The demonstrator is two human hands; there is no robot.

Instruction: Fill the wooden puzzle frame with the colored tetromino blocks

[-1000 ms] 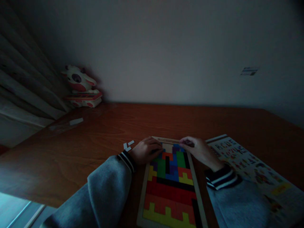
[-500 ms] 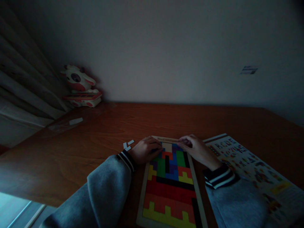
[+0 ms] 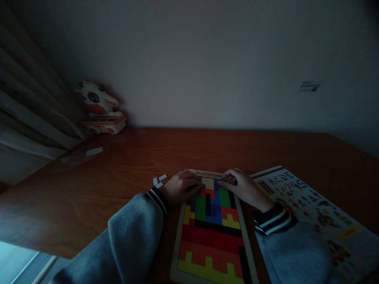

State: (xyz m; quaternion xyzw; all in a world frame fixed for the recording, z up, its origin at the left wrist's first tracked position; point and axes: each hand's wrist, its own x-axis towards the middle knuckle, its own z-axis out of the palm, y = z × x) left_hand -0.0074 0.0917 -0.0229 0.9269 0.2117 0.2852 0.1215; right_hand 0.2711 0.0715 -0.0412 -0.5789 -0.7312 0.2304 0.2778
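A wooden puzzle tray lies lengthwise before me, filled with coloured block pieces except for a bare wood patch near its far end. My left hand rests over the far left side, fingers laid loosely on the pieces and covering some of them. At the far right corner is my right hand. Its thumb touches a blue-purple piece, and its fingers sit apart from the thumb by the top rim. Neither hand visibly lifts a piece.
A printed pattern sheet lies right of the tray. Several small white scraps lie beside my left wrist. A cow-shaped toy stands at the back left of the wooden table, near a curtain. Another white strip lies there.
My right thumb has slid slightly left and down over the pieces, and the gap between thumb and fingers has widened. My left hand has stayed in place.
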